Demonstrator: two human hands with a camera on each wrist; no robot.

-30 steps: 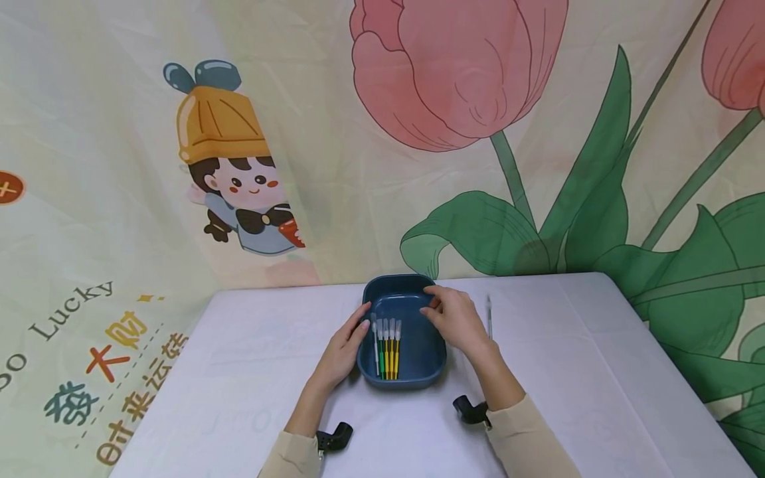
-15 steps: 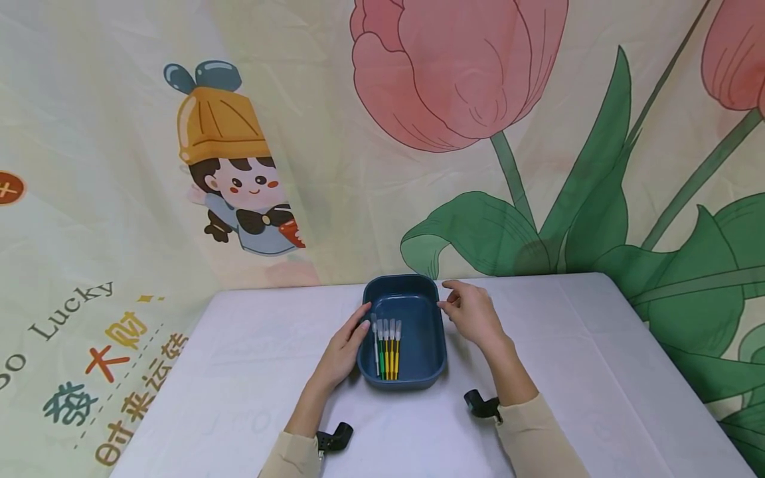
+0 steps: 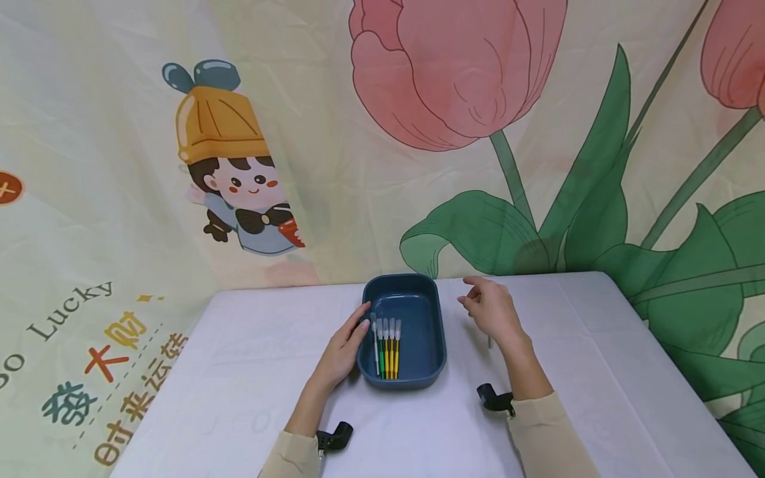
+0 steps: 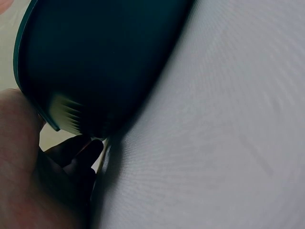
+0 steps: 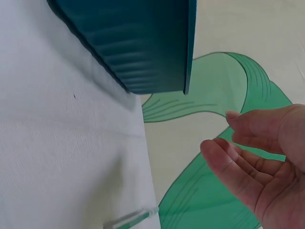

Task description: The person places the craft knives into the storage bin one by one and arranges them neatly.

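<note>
A dark blue rectangular tray (image 3: 423, 352) stands on the table before me. Along its left side lie several slim pens (image 3: 387, 352) with clear caps and yellow, green or pale barrels. My left hand (image 3: 339, 353) holds the tray's left wall, thumb at the rim and fingers outside, as the left wrist view also shows. To the right of the tray, my right hand (image 3: 495, 312) hovers with loosely bent fingers and nothing between them. Beneath it lies one more slim pen (image 5: 136, 218) with a clear cap, mostly hidden by the hand in the head view.
A white cloth covers the table (image 3: 251, 372). Its far edge meets a backdrop (image 3: 335, 199) printed with tulips and a cartoon child. Dark wrist cameras sit at both cuffs, the right one (image 3: 495, 399) low over the cloth.
My right hand has moved from the tray's right rim out to the right, now over the lone pen. The left hand and tray have stayed in place.
</note>
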